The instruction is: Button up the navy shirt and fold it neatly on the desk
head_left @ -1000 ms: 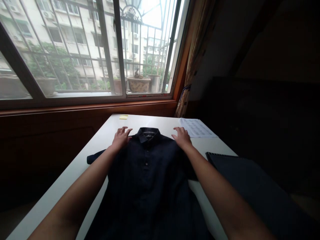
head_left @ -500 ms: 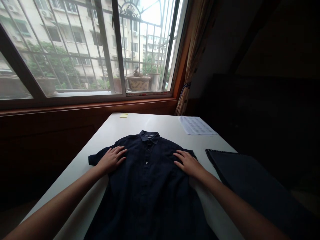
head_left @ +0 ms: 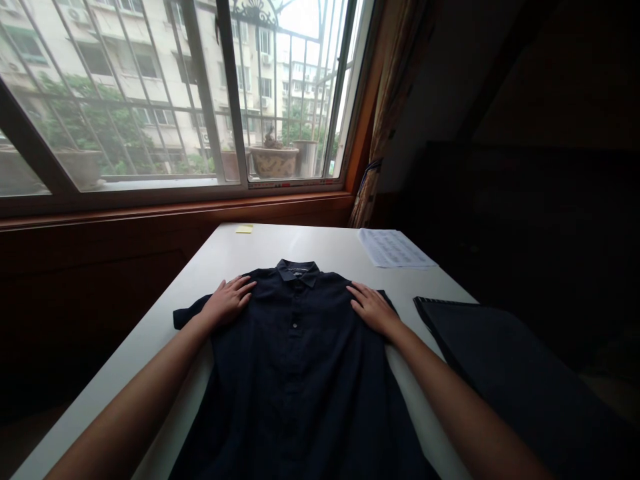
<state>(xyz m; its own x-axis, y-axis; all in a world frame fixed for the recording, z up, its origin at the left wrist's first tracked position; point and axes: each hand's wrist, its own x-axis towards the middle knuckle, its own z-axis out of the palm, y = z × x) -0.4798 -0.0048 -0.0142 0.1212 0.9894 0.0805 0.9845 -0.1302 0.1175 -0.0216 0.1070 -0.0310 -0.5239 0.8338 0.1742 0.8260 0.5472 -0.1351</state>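
Observation:
A dark navy short-sleeved shirt [head_left: 300, 360] lies front up on the white table [head_left: 165, 320], its collar toward the window and its hem running past the bottom of the view. My left hand [head_left: 229, 300] rests flat on the shirt's left shoulder area, fingers stretched out, with the sleeve end showing beyond the wrist. On the opposite shoulder lies my right hand [head_left: 371, 307], palm down, fingers extended and slightly apart. Neither hand grips the cloth. One pale button shows below the collar.
A dark spiral-bound pad or folder [head_left: 480, 347] sits at the table's right edge. Printed sheets [head_left: 397, 249] lie at the far right corner, and a yellow sticky note [head_left: 244, 229] at the far left. Behind the table are a barred window and a tied curtain [head_left: 367, 190].
Both hands have slid a little farther up the shirt toward its shoulders. The cloth over the chest looks smoother. The view has shifted slightly.

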